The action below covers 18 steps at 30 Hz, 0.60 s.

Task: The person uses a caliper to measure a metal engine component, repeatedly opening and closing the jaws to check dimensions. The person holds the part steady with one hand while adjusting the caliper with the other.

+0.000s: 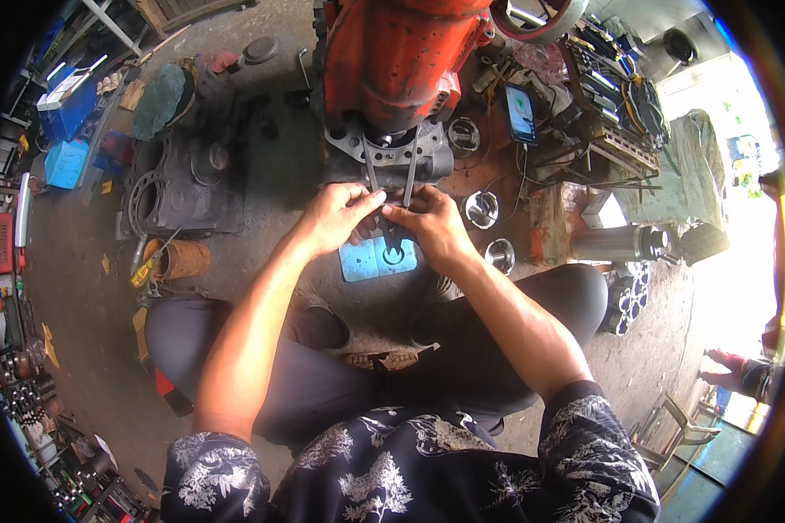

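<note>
Between my hands is a dark two-armed metal tool [370, 166], shaped like pliers, with long flat arms pointing away from me. My left hand [338, 216] is closed around its left arm, thumb and fingers pressed together. On the other arm, my right hand [430, 225] pinches with thumb and fingers. The tool's dark lower end hangs over a blue pad [358, 261] on the floor, where a small dark ring shape shows. Just beyond stands a red-painted engine part [392, 61] with a grey metal flange [344, 142]; the tool's far ends overlap that flange in view.
Pistons [481, 209] stand on the floor to the right, near a phone [521, 113] on a cable and a metal cylinder [615, 243]. A grey engine block [183, 196] and rusty can [186, 259] lie left. Tools line the left edge. A person's legs [737, 373] show far right.
</note>
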Tool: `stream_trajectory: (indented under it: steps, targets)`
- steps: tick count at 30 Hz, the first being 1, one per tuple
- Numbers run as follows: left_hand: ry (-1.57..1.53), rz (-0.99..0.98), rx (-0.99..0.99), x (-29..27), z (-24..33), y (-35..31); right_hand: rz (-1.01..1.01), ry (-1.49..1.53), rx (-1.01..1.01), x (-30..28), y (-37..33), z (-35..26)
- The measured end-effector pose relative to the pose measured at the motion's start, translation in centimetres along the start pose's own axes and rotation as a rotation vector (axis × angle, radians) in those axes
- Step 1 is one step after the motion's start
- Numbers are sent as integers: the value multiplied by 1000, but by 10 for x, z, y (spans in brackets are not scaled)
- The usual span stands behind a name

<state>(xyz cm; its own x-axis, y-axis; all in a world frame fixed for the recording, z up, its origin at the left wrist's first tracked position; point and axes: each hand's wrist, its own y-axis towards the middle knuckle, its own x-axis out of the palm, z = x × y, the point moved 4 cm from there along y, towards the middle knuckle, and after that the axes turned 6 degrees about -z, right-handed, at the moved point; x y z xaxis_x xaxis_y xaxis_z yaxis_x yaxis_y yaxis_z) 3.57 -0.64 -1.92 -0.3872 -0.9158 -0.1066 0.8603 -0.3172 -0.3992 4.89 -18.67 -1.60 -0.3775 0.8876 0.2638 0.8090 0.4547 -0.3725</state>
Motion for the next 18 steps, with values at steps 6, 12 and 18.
stream_trajectory:
  steps: [6, 12, 18]
  targets:
    - [4, 13, 3, 0, 3, -1, 4, 51, 17, -1, 0, 0]
    - [-15, 22, 1, 2, 5, -2, -10, 31, 26, -1, -1, -1]
    - [-7, 18, 11, 3, 6, -3, 21, 18, -12, -3, 0, 1]
